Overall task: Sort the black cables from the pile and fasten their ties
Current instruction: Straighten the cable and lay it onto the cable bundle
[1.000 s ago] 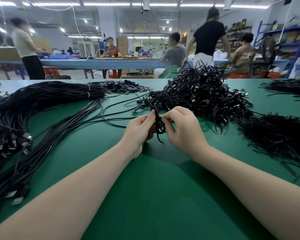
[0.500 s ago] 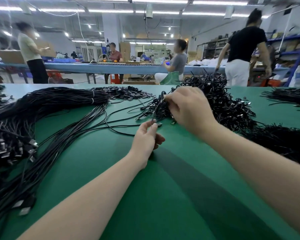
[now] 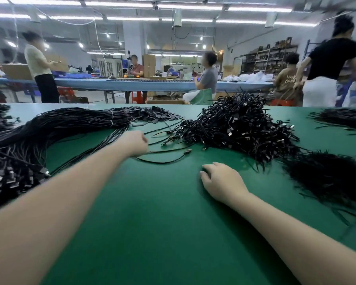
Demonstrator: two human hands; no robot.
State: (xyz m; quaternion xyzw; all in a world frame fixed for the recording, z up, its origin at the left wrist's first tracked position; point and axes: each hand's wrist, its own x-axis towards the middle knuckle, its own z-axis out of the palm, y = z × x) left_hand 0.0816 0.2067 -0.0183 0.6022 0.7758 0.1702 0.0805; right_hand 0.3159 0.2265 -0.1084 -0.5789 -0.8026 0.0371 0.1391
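Hands are stretched over a green surface (image 3: pixel 152 223). The left hand (image 3: pixel 135 144) is curled among loose black cables (image 3: pixel 164 159); whether one is gripped cannot be told. The right hand (image 3: pixel 220 182) is laid relaxed on the surface, holding nothing. The tangled cable pile (image 3: pixel 234 128) is heaped just beyond.

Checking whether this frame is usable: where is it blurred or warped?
Head view: the left hand is motion-smeared, the right hand sharper; the standing person at right is blurred; wide-angle lens bends the ceiling lights; lighting is even, without glare on the table.
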